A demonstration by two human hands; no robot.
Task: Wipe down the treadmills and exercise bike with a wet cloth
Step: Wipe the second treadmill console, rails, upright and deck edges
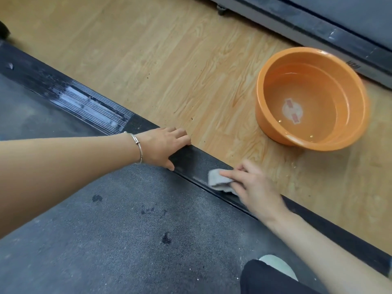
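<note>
- Grey cloth (218, 180) sits bunched on the black side rail (197, 160) of the near treadmill (106, 219), right of the rail's middle.
- The right hand (252, 185) grips the cloth, fingers curled round it, and presses it onto the rail.
- The left hand (163, 148) lies flat across the same rail, further left. Its fingers are straight and reach the rail's outer edge, its thumb is by the belt, and it holds nothing.
- A silver bangle (136, 147) circles the left wrist.
- The treadmill's belt is dusty dark grey with a few darker wet spots.
- Further left, a ribbed strip (89, 105) of the rail glistens.
- An orange basin (265, 115) stands on the wooden floor (169, 60), far right of the cloth, with shallow water inside.
- A second treadmill (318, 24) runs along the far right.
</note>
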